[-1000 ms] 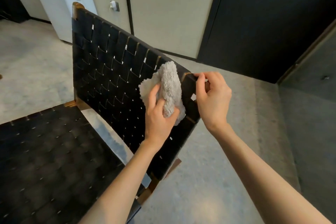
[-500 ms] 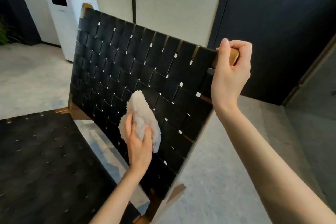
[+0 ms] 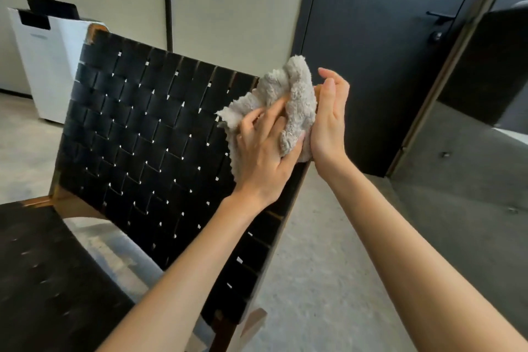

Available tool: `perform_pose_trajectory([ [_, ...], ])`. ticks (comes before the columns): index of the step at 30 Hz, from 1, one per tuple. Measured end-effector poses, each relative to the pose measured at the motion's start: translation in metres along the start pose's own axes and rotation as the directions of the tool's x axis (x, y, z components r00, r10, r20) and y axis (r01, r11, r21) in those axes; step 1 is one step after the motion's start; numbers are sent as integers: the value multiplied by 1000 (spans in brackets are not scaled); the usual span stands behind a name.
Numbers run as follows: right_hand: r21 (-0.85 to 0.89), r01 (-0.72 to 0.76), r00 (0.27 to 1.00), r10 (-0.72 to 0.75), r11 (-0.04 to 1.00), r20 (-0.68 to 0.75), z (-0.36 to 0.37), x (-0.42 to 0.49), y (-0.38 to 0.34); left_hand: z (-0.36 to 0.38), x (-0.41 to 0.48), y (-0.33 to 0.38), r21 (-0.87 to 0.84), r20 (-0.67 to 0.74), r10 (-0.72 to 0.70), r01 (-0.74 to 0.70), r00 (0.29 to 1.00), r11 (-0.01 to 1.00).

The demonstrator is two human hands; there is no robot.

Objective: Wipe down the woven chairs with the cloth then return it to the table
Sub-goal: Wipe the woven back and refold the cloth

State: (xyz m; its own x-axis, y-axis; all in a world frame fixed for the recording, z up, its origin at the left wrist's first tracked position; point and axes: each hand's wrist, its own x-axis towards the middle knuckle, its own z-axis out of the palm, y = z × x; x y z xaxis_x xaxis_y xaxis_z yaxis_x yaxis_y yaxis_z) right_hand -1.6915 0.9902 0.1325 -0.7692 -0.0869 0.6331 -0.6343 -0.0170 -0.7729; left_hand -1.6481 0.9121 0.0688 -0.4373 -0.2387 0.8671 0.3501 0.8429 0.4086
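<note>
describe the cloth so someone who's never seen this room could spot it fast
Find the black woven chair back filling the middle of the view and go to its upper right corner. The cloth is bunched there under the left hand, with the right hand beside it. It is the only pale grey, fluffy thing against the dark straps.

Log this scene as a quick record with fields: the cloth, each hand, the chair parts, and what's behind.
cloth: fluffy, grey, bunched at the upper right corner of the backrest
left hand: holds cloth against backrest
right hand: beside cloth at backrest's right edge; grip unclear
backrest: black woven straps, wooden frame
seat: black woven, lower left
background: white appliance, dark door
</note>
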Motion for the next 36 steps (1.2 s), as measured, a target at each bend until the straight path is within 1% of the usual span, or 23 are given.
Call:
perform_pose_trajectory([
  [5, 15, -64, 990, 61, 998, 130, -4, -51, 14, -13, -55, -12, 129, 107, -11, -2, 994, 992],
  [9, -19, -93, 972, 94, 996, 214, -5, -110, 44, -29, -123, -26, 126, 207, -53, 27, 977, 992],
  [12, -68, -114, 956, 128, 991, 263, -6, -135, 59, -41, -175, -33, 134, 274, -116, 82, 955, 988],
  [15, -95, -137, 947, 158, 986, 280, -6, -147, 68, -52, -217, -40, 178, 343, -184, 128, 921, 976],
  [18, -86, -146, 947, 165, 985, 277, -4, -151, 69, -62, -246, -46, 225, 451, -250, 162, 856, 961],
  [20, -102, -158, 945, 180, 982, 271, -4, -152, 66, -68, -257, -45, 241, 474, -281, 184, 835, 953],
  [22, -113, -173, 937, 199, 978, 286, -6, -152, 62, -73, -260, -42, 246, 450, -317, 225, 835, 943],
  [24, -110, -181, 927, 207, 977, 314, -13, -155, 59, -77, -248, -35, 175, 404, -373, 330, 835, 928],
  [25, -112, -196, 918, 223, 974, 328, -17, -158, 57, -78, -237, -29, 119, 368, -375, 357, 851, 927],
  [27, -163, -258, 909, 296, 952, 295, -28, -167, 51, -79, -208, -16, -21, 325, -371, 399, 870, 917],
  [28, -203, -278, 909, 326, 939, 261, -35, -171, 46, -80, -191, -7, -129, 342, -396, 460, 852, 879],
  [29, -223, -290, 904, 343, 931, 255, -42, -174, 40, -81, -176, 3, -235, 380, -414, 519, 827, 822],
  [30, -211, -298, 889, 351, 931, 295, -49, -176, 32, -81, -163, 11, -315, 418, -406, 549, 813, 774],
  [31, -179, -306, 863, 352, 935, 364, -56, -176, 24, -80, -153, 20, -382, 454, -382, 564, 805, 733],
  [32, -144, -317, 831, 348, 937, 433, -63, -176, 17, -79, -146, 27, -433, 493, -354, 578, 794, 692],
  [33, -118, -318, 816, 335, 941, 471, -70, -176, 10, -77, -140, 33, -479, 529, -325, 592, 784, 649],
  [34, -103, -295, 830, 308, 950, 465, -76, -174, 4, -75, -136, 39, -502, 559, -294, 599, 775, 624],
  [35, -101, -248, 870, 268, 963, 414, -82, -172, 0, -73, -131, 44, -503, 575, -269, 593, 773, 628],
  [36, -107, -193, 917, 218, 975, 333, -88, -169, -4, -71, -125, 49, -485, 569, -248, 564, 784, 669],
])
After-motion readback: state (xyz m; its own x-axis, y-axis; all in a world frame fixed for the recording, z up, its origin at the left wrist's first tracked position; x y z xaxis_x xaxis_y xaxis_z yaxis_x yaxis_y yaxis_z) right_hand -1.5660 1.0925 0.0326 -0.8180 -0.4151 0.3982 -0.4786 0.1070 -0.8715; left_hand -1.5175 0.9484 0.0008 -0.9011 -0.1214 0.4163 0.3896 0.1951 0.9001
